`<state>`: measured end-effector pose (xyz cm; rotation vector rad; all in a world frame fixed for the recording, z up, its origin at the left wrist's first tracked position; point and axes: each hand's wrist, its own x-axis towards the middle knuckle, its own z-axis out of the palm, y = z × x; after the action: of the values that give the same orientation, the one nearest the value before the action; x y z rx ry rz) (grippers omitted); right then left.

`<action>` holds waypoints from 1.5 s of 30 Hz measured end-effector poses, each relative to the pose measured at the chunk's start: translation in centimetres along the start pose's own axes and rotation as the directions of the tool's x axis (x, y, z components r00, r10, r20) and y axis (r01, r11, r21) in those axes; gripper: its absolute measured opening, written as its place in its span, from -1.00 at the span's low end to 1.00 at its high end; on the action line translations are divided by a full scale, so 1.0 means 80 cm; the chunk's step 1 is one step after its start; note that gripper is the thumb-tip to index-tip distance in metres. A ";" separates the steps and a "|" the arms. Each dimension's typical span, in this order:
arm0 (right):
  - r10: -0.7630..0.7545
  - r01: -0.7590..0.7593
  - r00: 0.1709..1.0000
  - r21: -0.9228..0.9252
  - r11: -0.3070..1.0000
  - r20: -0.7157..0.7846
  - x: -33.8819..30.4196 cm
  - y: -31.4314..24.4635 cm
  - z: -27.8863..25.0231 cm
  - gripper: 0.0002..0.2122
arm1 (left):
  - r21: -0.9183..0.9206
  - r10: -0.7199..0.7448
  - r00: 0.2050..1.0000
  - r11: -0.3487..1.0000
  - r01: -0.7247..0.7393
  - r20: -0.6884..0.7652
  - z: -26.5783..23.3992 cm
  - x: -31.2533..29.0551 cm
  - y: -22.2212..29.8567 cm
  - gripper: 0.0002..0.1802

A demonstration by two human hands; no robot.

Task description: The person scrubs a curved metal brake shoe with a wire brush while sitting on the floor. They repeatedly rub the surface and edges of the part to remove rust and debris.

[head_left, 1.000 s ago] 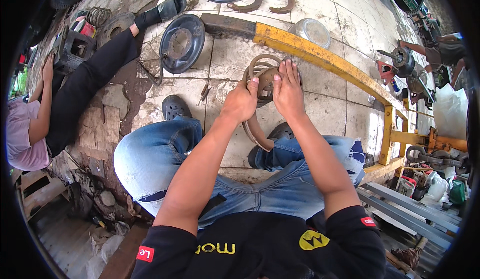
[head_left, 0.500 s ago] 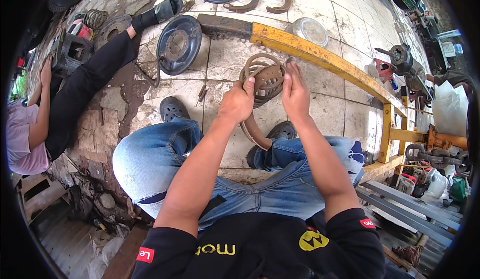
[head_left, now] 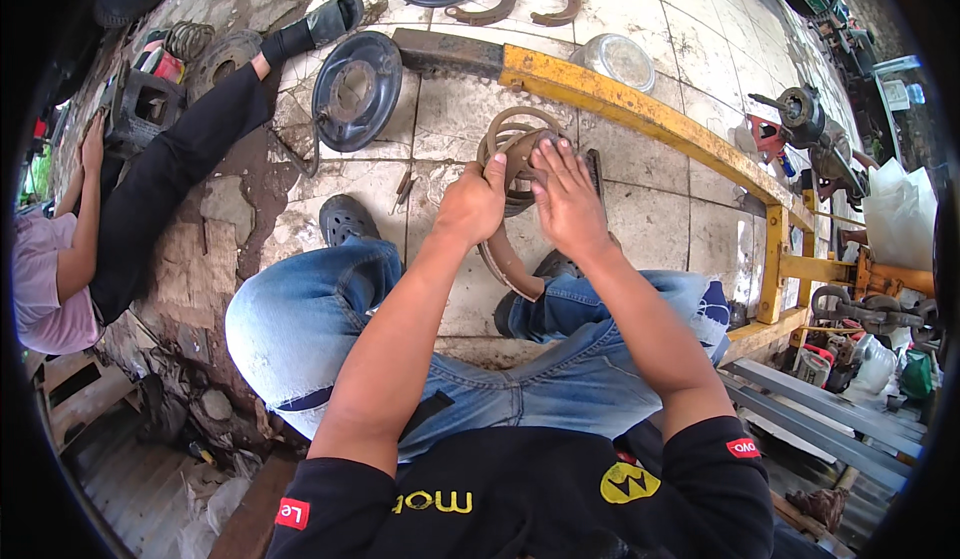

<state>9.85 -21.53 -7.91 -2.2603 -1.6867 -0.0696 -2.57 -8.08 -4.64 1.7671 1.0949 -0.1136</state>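
My left hand [head_left: 472, 199] is closed round a rusty brown brake shoe [head_left: 520, 155], its thumb along the near side. Fingers stretched and flat, my right hand [head_left: 570, 197] lies against the shoe's upper right part and covers some of it. Behind and under the hands is a rusty coil spring [head_left: 522, 116], partly hidden. A second curved brake shoe [head_left: 508, 262] slants down from the spring toward my right shoe. Just right of my right hand a dark narrow bar [head_left: 596, 171] shows; its kind I cannot make out.
A yellow steel frame [head_left: 640, 109] crosses from the middle to the right. Black backing plates [head_left: 357, 92], loose brake shoes [head_left: 485, 6] and a clear round tub [head_left: 617, 63] sit on the tiles. At left, another person's leg [head_left: 185, 159] stretches out. Metal bars [head_left: 820, 419] lie at lower right.
My right hand has moved left and turned palm-down over the brake shoe, from the spring's right side. The dark bar now shows beside it. My left hand stays almost in place.
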 end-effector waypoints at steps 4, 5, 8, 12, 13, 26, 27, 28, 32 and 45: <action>0.143 -0.142 0.983 0.019 0.990 -0.115 0.011 0.001 0.006 -0.60 | 0.017 0.001 1.000 1.000 -0.001 -0.002 0.003 0.000 0.006 -0.16; 0.085 -0.083 0.993 0.020 0.996 -0.085 0.006 -0.004 0.002 -0.60 | 0.016 0.003 1.000 1.000 -0.003 0.001 0.004 0.002 0.003 -0.16; -0.018 0.017 0.999 -0.028 0.999 -0.039 0.003 -0.003 0.002 -0.58 | 0.036 -0.002 1.000 0.999 0.001 0.017 -0.001 0.003 0.002 -0.16; 0.074 -0.080 0.993 -0.061 0.995 -0.095 0.009 -0.002 0.005 -0.57 | 0.039 0.003 1.000 0.999 -0.003 0.012 0.002 0.000 0.005 -0.16; 0.050 -0.054 0.996 -0.047 0.997 -0.070 0.008 -0.003 0.003 -0.57 | 0.037 0.003 1.000 0.999 -0.003 0.011 0.001 0.000 0.005 -0.16; 0.066 -0.068 0.996 -0.042 0.997 -0.057 0.011 0.003 -0.001 -0.57 | 0.056 0.006 1.000 0.998 -0.007 0.016 0.000 -0.002 0.007 -0.17; 0.037 -0.038 0.998 -0.029 0.999 -0.045 0.006 -0.002 -0.001 -0.57 | 0.059 0.011 1.000 0.998 -0.012 0.009 0.000 -0.002 0.008 -0.17; 0.007 -0.008 0.999 -0.017 1.000 -0.033 0.004 -0.005 -0.002 -0.57 | 0.061 0.005 1.000 0.998 -0.006 0.011 -0.001 -0.001 0.007 -0.17; 0.111 -0.115 0.991 -0.048 0.992 -0.071 0.016 0.004 -0.001 -0.56 | 0.058 0.008 1.000 0.998 -0.009 0.018 -0.002 0.002 0.006 -0.16; 0.115 -0.115 0.992 0.006 0.993 -0.057 0.015 0.008 -0.003 -0.57 | 0.060 0.002 1.000 0.998 -0.003 0.021 -0.005 0.005 0.005 -0.18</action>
<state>10.82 -20.61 -7.58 -2.3260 -1.5238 -0.1044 -2.25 -7.59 -4.39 1.8169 1.0843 -0.1641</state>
